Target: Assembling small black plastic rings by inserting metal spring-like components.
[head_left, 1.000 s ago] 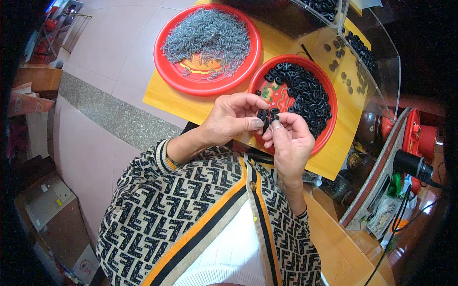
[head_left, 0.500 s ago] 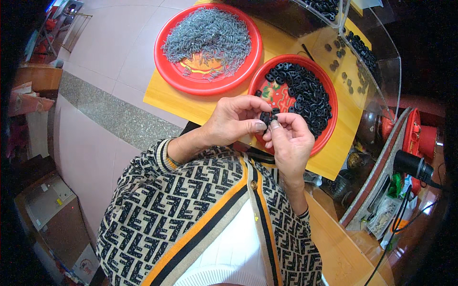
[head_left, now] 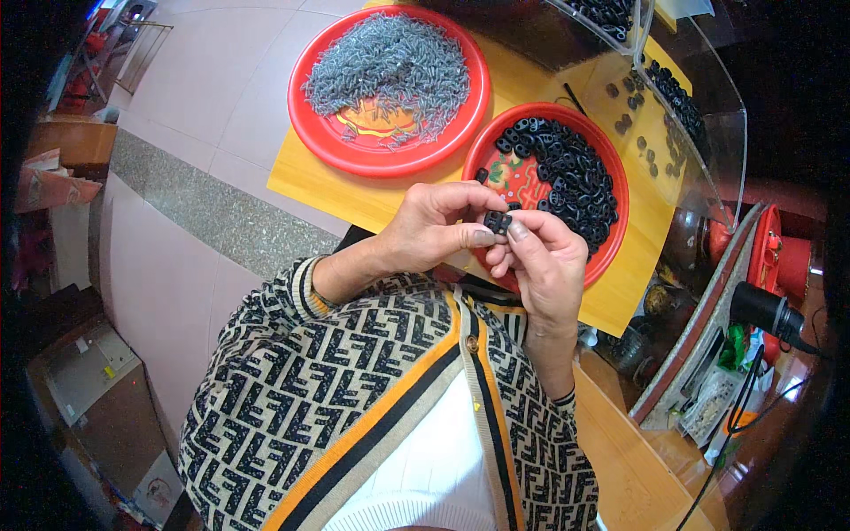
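My left hand [head_left: 434,228] and my right hand [head_left: 542,255] meet over the near edge of a round red tray [head_left: 625,208]. Pinched between their thumbs and fingertips is a small black plastic part [head_left: 498,222] with rounded lobes; whether it is one piece or two pressed together I cannot tell. Many similar black parts [head_left: 580,190] lie heaped along the right side of that tray, whose patterned bottom shows at the left. A second red tray [head_left: 305,133], farther left, bears a pile of small grey screw-like pieces [head_left: 390,66].
Both trays stand on a yellow board [head_left: 332,190]. Clear plastic bins [head_left: 695,133] with more black parts are at the upper right. A black cylindrical device [head_left: 766,311] with a cable and a cluttered shelf lie to the right. Tiled floor [head_left: 168,257] extends on the left.
The black parts at my fingertips, which showed a gap between them, now sit together as one compact cluster. My right hand has shifted slightly right and turned a little.
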Demonstrator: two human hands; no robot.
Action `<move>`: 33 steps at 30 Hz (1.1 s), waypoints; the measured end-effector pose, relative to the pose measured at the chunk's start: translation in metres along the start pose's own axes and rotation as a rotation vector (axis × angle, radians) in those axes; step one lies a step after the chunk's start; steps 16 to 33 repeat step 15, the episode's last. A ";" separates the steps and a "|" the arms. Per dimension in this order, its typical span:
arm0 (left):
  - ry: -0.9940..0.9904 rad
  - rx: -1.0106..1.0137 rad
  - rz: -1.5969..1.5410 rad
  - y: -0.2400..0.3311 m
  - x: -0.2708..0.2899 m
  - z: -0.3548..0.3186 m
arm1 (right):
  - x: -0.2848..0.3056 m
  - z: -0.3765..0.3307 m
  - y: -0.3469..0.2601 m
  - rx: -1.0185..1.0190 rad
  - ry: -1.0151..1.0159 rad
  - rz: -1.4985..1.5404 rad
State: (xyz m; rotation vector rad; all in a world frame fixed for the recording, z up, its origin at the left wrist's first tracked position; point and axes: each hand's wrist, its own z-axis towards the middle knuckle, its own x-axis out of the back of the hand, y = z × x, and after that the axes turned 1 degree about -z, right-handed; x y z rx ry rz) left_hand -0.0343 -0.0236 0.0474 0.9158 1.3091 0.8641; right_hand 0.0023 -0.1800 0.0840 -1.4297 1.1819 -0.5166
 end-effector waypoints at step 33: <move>-0.158 -0.190 0.336 0.008 -0.007 0.005 | 0.038 0.013 0.005 -0.274 -0.463 0.405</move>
